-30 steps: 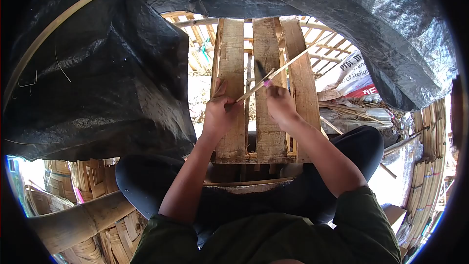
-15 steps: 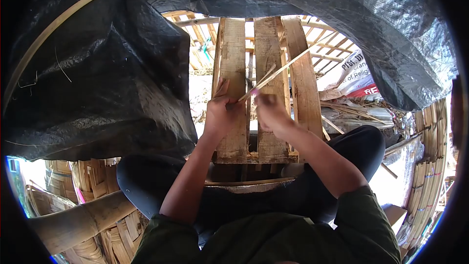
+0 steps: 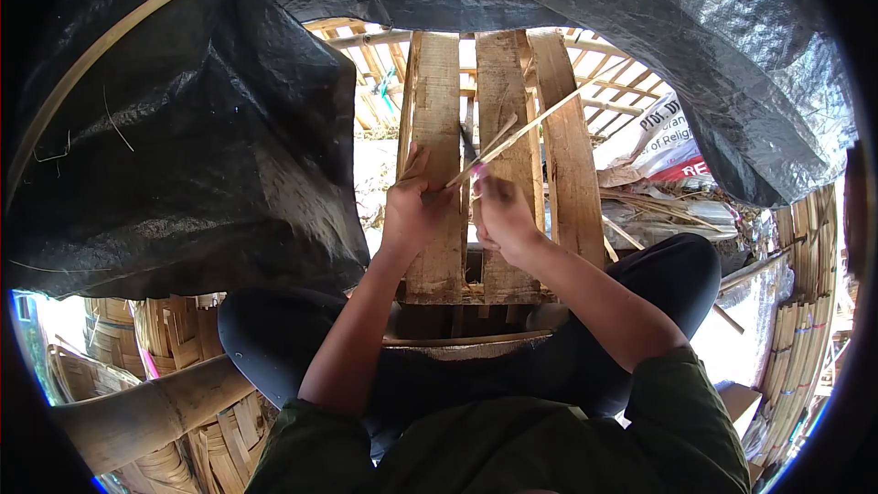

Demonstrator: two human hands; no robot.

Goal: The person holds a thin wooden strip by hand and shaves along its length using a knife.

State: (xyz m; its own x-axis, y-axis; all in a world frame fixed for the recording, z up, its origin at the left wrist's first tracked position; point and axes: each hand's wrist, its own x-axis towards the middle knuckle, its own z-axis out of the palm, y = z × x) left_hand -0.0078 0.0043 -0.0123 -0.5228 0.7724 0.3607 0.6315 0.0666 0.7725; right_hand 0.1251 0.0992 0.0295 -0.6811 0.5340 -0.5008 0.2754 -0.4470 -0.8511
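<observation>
My left hand point(image 3: 412, 210) is closed round the near end of a thin, pale bamboo strip point(image 3: 558, 111) above the left plank. The strip slants up to the right, and a shorter split piece point(image 3: 499, 134) sticks out beside it. My right hand point(image 3: 508, 224) is closed on a knife point(image 3: 469, 144). Its dark, narrow blade points away from me and meets the strip; a pink part shows just above my fingers. The rest of the handle is hidden in my grip. Both hands are over a slatted wooden bench point(image 3: 434, 96).
Black plastic sheeting point(image 3: 183, 146) hangs at the left and across the top. A printed sack point(image 3: 672, 142) and loose strips lie at the right. Bundled bamboo strips point(image 3: 791, 366) stand at the far right, with a thick bamboo pole point(image 3: 155, 412) at lower left.
My right hand has shifted slightly down, and the knife blade shows more clearly, pointing away. My left hand and the bamboo strip have stayed almost in place.
</observation>
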